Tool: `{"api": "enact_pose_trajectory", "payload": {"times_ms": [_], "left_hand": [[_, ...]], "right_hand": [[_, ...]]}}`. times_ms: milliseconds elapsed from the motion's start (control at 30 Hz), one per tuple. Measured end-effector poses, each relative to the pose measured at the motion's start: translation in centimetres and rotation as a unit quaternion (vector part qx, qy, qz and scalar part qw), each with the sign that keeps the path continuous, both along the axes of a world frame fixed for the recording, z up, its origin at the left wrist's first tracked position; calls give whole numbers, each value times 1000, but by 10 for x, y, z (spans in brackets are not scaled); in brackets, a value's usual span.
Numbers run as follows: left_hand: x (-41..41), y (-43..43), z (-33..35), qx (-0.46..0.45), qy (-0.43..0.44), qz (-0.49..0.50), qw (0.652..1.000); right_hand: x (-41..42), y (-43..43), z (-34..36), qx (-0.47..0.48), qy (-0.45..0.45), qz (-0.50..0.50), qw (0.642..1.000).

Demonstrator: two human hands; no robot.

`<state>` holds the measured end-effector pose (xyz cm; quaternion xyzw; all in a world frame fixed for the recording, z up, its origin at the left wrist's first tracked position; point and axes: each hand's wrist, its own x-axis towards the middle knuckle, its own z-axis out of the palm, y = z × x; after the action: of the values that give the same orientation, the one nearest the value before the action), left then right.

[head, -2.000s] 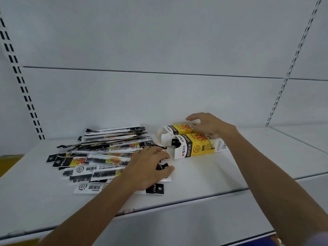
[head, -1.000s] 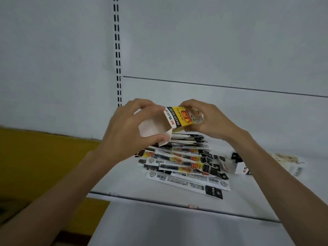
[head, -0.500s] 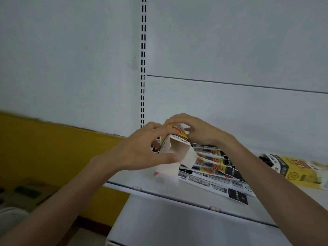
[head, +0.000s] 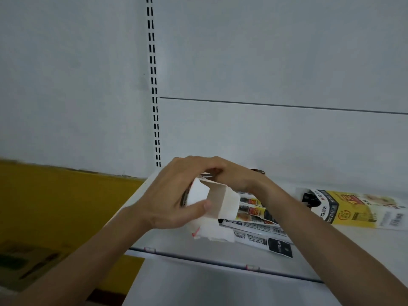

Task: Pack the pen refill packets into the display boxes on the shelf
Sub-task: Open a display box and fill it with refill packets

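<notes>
Left hand [head: 174, 195] gripped the open display box [head: 223, 202] just above the shelf [head: 198, 252], thumb on its near wall. Right hand [head: 231, 175] curled over the box's top edge, holding it. Refill packets [head: 256, 219] lay piled behind it; second box [head: 357, 208] lay flat, well to the right

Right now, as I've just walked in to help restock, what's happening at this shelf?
A person holds a small white cardboard display box in both hands just above the white metal shelf, its open end facing them; no packet shows inside. The left hand grips its side, the right hand its top. Black-and-yellow pen refill packets lie piled on the shelf behind it, and a second yellow-and-black display box lies on its side further right.
</notes>
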<state>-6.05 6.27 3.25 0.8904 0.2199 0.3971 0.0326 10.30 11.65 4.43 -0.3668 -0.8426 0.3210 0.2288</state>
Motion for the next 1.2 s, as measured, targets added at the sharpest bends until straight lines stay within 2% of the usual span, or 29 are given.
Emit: {"api": "enact_pose_trajectory", "payload": {"times_ms": [100, 200, 333, 400, 467, 533, 600, 667, 733, 833, 900, 967, 1033, 1133, 1200], "left_hand": [[4, 0, -5, 38, -77, -6, 996], [-6, 0, -1, 31, -210, 51, 976], [-23, 6, 16, -61, -422, 134, 895], [-31, -3, 30, 6, -465, 177, 868], [-29, -20, 43, 151, -407, 187, 881], [-22, -32, 47, 286, -265, 168, 905], [-19, -26, 50, 337, -131, 197, 911], [-24, -15, 52, 279, -102, 261, 919], [-35, -9, 52, 197, -130, 285, 929], [-43, -9, 50, 51, -208, 169, 962], [-43, -10, 53, -65, -262, 129, 954], [-45, -8, 56, -141, -278, 146, 939], [-49, -7, 59, -145, -252, 153, 944], [-51, -5, 60, -56, -138, 232, 961], [-49, -1, 61, -34, -117, 259, 958]], "right_hand": [[2, 2, -7, 9, 14, -5, 1000], [10, 0, -8, -8, 50, -19, 999], [14, -4, -7, 21, 89, -75, 993], [10, -5, -4, 74, 102, -122, 985], [4, -8, 0, 132, 103, -155, 974], [-4, -11, 5, 161, 106, -159, 968], [-10, -15, 8, 162, 111, -145, 970], [-13, -21, 10, 138, 124, -126, 975], [-14, -25, 11, 115, 131, -118, 978], [-16, -28, 11, 93, 132, -113, 980], [-17, -29, 11, 76, 132, -115, 982], [-17, -31, 9, 58, 134, -121, 982], [-18, -33, 6, 39, 144, -124, 981], [-22, -35, 4, -11, 186, -113, 976], [-27, -36, 0, -59, 235, -97, 965]]}}
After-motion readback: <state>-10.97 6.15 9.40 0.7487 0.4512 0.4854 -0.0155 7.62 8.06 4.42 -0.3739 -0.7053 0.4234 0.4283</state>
